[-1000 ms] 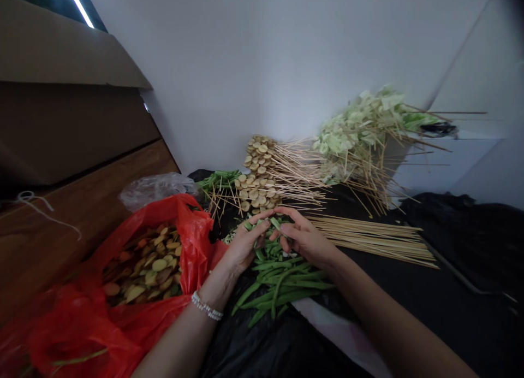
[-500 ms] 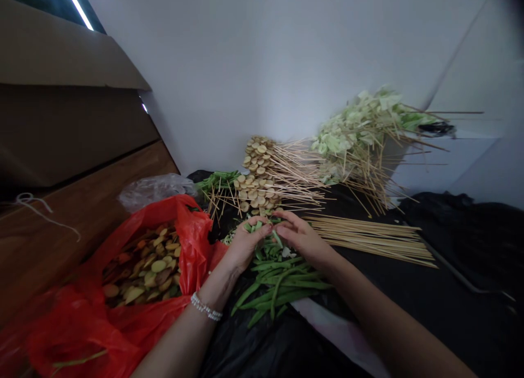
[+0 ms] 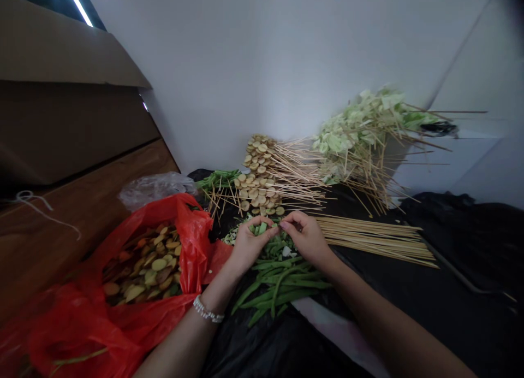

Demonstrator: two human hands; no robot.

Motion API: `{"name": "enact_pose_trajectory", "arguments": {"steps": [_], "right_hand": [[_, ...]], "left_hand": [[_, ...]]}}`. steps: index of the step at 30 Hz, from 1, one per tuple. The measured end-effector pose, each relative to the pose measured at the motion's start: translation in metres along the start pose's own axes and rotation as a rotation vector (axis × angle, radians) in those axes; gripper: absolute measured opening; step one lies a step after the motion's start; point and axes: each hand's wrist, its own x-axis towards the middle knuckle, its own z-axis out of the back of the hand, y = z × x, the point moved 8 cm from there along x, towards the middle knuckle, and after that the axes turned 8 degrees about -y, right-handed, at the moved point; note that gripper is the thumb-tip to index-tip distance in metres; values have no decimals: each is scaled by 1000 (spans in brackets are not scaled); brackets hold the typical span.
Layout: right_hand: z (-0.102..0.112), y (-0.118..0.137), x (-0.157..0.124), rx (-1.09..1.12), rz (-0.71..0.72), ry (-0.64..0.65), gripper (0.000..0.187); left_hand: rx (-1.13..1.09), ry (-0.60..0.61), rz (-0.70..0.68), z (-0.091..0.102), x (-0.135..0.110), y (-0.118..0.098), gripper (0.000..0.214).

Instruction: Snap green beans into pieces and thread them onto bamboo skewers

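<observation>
Both my hands meet over a heap of green beans. My left hand [image 3: 251, 246], with a beaded bracelet on the wrist, is closed around green bean pieces [image 3: 262, 228] between thumb and fingers. Close beside it, my right hand [image 3: 310, 241] pinches thumb and forefinger together at the end of a green bean; its tip is too small to make out clearly. Below the hands lie short bean pieces [image 3: 273, 250] and, nearer to me, a pile of whole green beans [image 3: 286, 285] on black plastic.
At left a red plastic bag [image 3: 188, 247] holds sliced potatoes [image 3: 158, 266]. Behind my hands are skewered potato slices [image 3: 257, 189] and skewered green beans [image 3: 221, 178]. Bare bamboo skewers [image 3: 376, 238] lie to the right. Skewered cabbage [image 3: 356, 127] leans near the white wall [image 3: 229, 66].
My right hand's fingers have drawn from a loose curve into a pinch, and the hand has shifted slightly. My left hand still grips bean pieces in nearly the same place.
</observation>
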Motion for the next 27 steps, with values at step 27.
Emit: {"name": "enact_pose_trajectory", "arguments": {"steps": [27], "right_hand": [[-29, 8, -27, -383, 137, 640, 9]], "left_hand": [[-1046, 15, 721, -1, 1, 26, 10]]}}
